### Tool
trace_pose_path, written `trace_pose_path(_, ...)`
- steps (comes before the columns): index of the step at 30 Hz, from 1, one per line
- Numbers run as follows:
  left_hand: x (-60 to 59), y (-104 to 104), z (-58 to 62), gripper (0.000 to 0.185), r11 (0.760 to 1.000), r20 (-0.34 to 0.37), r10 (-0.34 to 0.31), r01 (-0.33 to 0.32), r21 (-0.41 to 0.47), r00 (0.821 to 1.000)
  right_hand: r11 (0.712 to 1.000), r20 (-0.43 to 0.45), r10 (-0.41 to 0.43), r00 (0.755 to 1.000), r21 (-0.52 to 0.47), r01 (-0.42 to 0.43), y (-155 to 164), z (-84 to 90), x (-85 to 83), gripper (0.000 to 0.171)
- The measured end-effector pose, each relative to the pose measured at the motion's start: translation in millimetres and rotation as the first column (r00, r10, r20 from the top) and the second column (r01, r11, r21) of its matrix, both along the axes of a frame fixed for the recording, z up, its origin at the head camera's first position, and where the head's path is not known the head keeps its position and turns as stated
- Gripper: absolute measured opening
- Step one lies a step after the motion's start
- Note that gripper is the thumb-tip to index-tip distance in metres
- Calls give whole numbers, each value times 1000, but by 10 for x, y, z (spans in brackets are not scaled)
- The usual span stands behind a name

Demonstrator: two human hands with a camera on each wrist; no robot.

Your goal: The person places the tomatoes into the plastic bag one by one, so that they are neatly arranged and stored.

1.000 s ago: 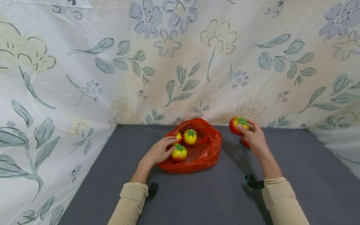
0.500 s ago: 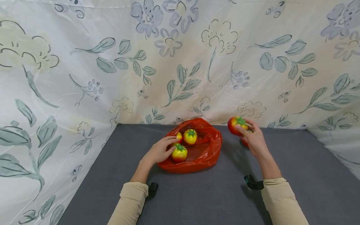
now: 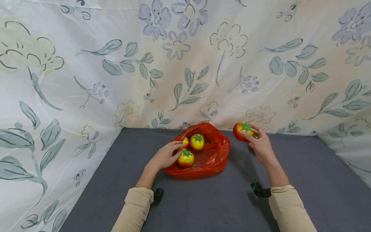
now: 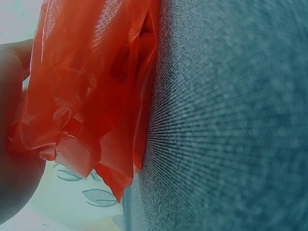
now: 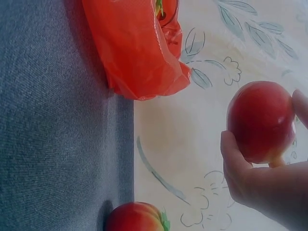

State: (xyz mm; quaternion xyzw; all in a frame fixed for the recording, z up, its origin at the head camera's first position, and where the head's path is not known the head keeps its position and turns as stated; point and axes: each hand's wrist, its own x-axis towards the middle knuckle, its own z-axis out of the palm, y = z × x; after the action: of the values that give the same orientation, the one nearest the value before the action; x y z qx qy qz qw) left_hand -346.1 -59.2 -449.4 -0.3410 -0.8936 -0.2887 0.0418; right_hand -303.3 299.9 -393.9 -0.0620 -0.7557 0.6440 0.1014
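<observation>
In the head view my right hand [image 3: 263, 146] grips a red-and-yellow tomato [image 3: 240, 131] above the table, right of the red plastic bag [image 3: 200, 174]. Fingers and thumb sit on opposite sides of this tomato [image 5: 260, 120] in the right wrist view. Behind that hand, mostly covered, another tomato [image 5: 134, 219] lies on the table. My left hand [image 3: 165, 156] rests over the bag's left rim, thumb and fingers spread apart. Its thumb is close to the front tomato [image 3: 185, 159]; its fingers reach over a partly hidden tomato [image 3: 185, 141]. A further tomato [image 3: 197, 142] sits deeper in the bag.
A dark grey cloth covers the table [image 3: 203, 206]. Along its back and sides hangs a floral curtain [image 3: 185, 80]. Each wrist wears a black strap device, such as the right wrist device [image 3: 260, 190].
My right hand has moved slightly left with the tomato, a little closer to the bag. The left hand keeps its place on the rim. The head view has shifted slightly.
</observation>
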Motion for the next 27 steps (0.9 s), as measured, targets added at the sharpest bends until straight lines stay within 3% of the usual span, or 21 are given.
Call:
trace_pose_path(14,-16,-4,-22,40,1000,-8,-18,18,5,1000,999,-21,25,999,39,-24,-62,-23,6,77)
trace_pose_path(27,1,5,1,39,1000,-3,-12,12,-2,1000,996,19,78,997,35,-78,-148,-13,-8,82)
